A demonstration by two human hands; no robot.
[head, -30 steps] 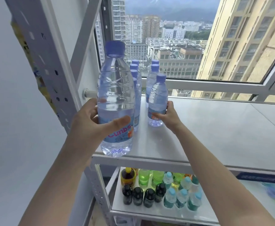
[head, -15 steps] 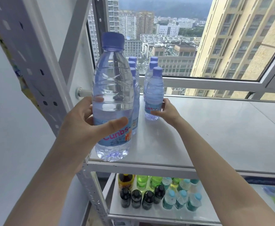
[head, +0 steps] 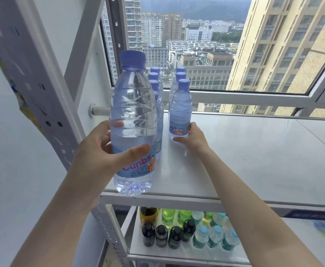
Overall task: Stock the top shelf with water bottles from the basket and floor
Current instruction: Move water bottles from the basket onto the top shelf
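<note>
The left hand (head: 100, 157) holds a water bottle (head: 133, 112) with a blue cap close to the camera. The thumb (head: 136, 151) lies across the front of the label and the fingers (head: 104, 132) curl round the back, so the hand is wrapped tight on it. The bottle stands straight up at the front left corner of the top shelf (head: 244, 160). Its bottom is right at the shelf's front edge, but I cannot tell if it sits on the shelf or hangs just over it.

The right hand (head: 193, 138) reaches further in. It holds the low part of a second bottle (head: 180, 108), which stands on the shelf. The thumb lies by the bottom on the near side and the curled fingers (head: 193, 126) press on the right side of the label.

This second bottle is the front one of a short row (head: 180, 74) that goes back toward the window (head: 196, 45). Beside it on the left there is another row (head: 154, 78) – partly hidden behind the bottle in the left hand. The two rows stand close together.

The right side of the top shelf is bare white. Under it, a lower shelf (head: 177, 255) carries dark bottles (head: 161, 236), green bottles (head: 168, 214) and light blue ones (head: 213, 237).
</note>
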